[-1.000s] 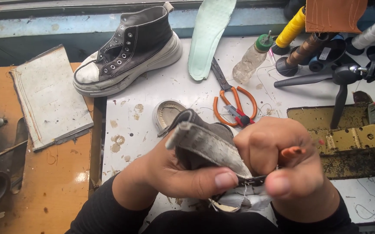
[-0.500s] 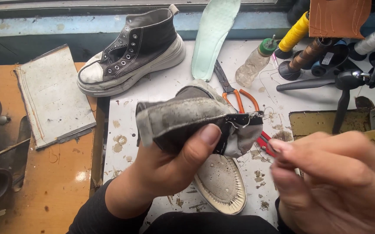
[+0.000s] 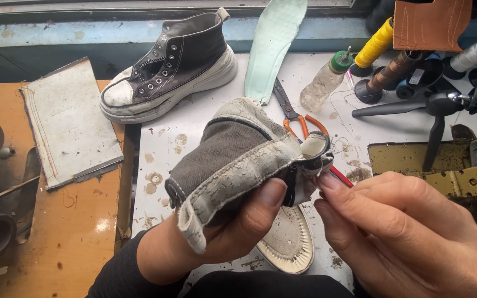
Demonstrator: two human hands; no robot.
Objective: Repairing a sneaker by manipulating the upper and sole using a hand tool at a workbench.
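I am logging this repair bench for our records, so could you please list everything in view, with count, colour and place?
Shoe upper: one, grey canvas with a cracked pale edge, held at the centre.
Sole: one, off-white, flat on the white table under the hands.
High-top shoe: one, grey with a white sole, far left of the table.
Insole: one, pale green, at the back edge.
Scissors: one pair, orange handles, behind the upper.
Plastic bottle: one, clear with a green cap, right of the scissors.
Thread spools: several; yellow, brown and white show, far right.
Fabric sheet: one, grey-white, on the brown bench at left.
Left hand: grips the upper.
Right hand: fingertips at the upper's torn end.
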